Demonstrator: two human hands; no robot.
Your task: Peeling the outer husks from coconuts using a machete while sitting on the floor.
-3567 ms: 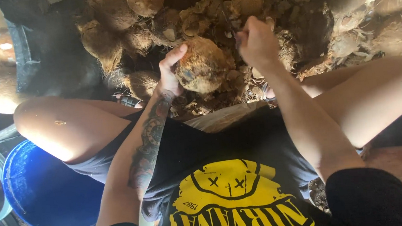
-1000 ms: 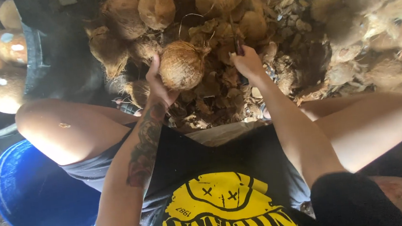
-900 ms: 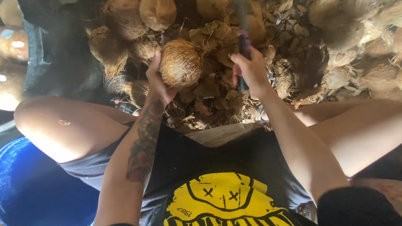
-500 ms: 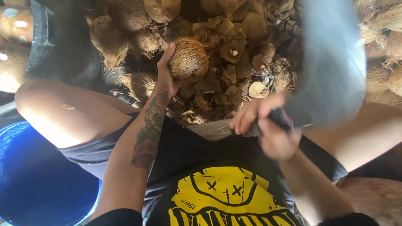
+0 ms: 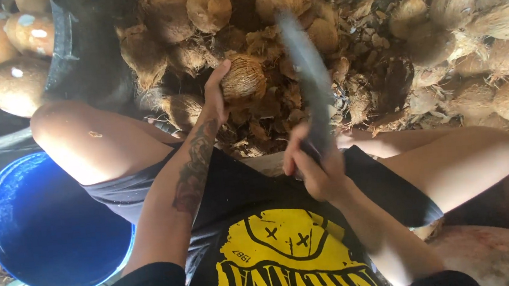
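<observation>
Coconut (image 5: pixel 242 76) in left hand (image 5: pixel 217 97), fingers wrapped round its side, above husk pile (image 5: pixel 276 110) | right hand (image 5: pixel 315 171) fist-closed on blurred blade (image 5: pixel 307 77) handle | coconut looks hard, heavy, fibrous; steady from the side.

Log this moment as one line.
left hand: holds husked coconut | right hand: grips raised blade, blurred | blue tub at left

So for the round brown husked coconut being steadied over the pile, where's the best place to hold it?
Hold the round brown husked coconut on its left flank, from the person's own side, as the left hand does now. Its rounded, fibrous body fills a cupped palm, and that grip probably keeps the fingers away from the long grey blade raised in the right hand.
</observation>
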